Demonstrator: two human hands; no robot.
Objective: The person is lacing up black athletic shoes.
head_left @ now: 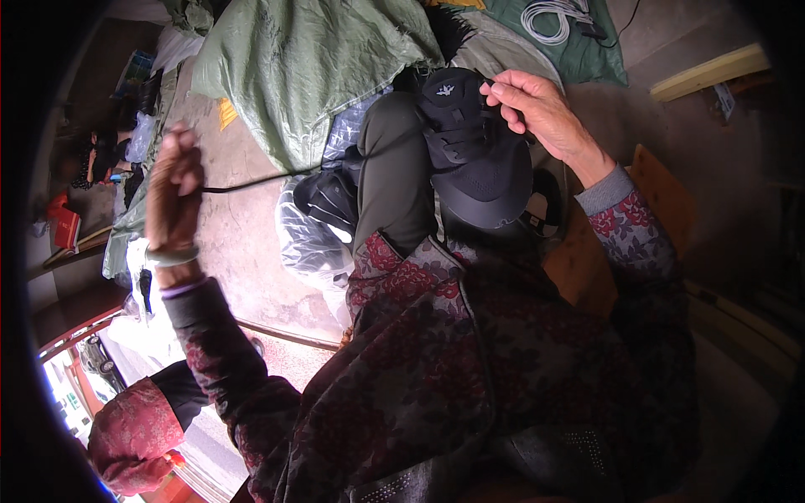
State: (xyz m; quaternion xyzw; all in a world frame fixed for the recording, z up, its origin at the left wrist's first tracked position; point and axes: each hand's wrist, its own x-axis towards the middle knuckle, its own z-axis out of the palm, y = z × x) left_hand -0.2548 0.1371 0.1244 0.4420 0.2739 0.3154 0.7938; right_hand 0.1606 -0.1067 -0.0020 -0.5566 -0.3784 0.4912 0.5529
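A black shoe [486, 168] rests on my right leg, its rounded toe toward me and its tongue, with a small white mark, pointing away. A black shoelace [251, 184] stretches from the shoe, across my left knee, out to my left hand [176, 184]. That hand is raised far to the left, its fingers blurred but closed on the lace. At the tongue's right edge, my right hand [541, 109] pinches thumb and forefinger together. What lies between those fingertips is too small and dark to make out.
More black shoes [329, 197] lie with clear plastic wrapping left of my left knee. Green woven sheeting [310, 67] spreads ahead. A coiled white cable [553, 21] is at the far right. Another person in red patterned clothing [134, 432] is at the lower left.
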